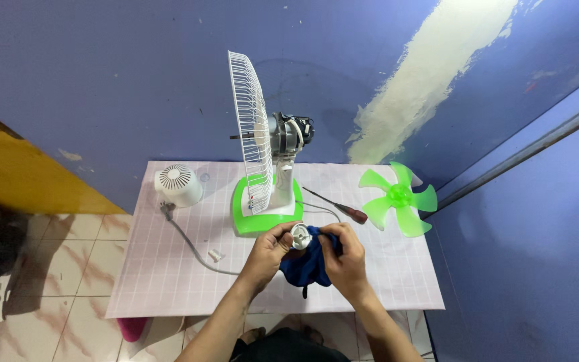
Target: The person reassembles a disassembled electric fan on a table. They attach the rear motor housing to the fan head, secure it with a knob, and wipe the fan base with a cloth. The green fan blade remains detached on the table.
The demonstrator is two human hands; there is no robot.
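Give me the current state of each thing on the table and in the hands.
Fan: upright, blade off, motor bare, rear grille on.
Blade: detached, flat on table.
Motor cover: off, standing on table.
Screwdriver: lying unused.
Plug: unplugged, on table.
Round white part: held by left hand.
Blue cloth: bunched in right hand, against the part.

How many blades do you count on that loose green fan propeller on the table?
5. The green fan blade piece lies flat at the table's right end, beside the screwdriver; its blades fan out around the hub, all visible, none hidden.
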